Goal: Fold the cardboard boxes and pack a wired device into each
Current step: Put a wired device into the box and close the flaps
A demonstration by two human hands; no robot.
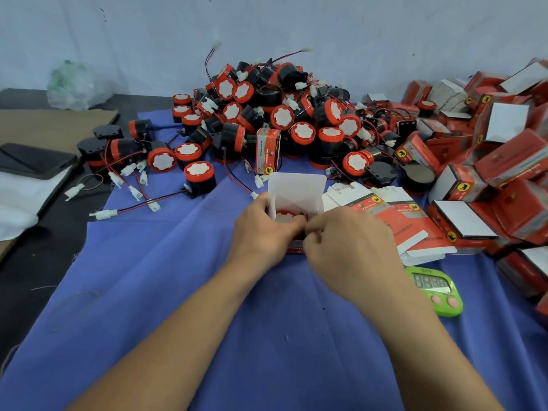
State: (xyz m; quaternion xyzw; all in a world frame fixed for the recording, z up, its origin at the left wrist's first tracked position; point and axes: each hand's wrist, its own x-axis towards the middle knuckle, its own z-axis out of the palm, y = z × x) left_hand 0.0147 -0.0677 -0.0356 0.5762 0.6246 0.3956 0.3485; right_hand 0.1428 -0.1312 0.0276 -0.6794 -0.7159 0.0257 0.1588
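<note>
box [296, 188], one, holds one wired device [284, 215]; left grip [261, 232] and right grip [350, 244] both pinch the box.

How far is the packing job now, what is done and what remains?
Done: many closed boxes are piled on the right. In hand: the left hand and right hand hold an open box with a device inside, its flap up. Left: a big heap of loose devices behind, and flat boxes beside the right hand to fold.

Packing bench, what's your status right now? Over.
Left hand grips box. Right hand pinches at its mouth. Device inside, flap up. Nothing blocking.
</note>
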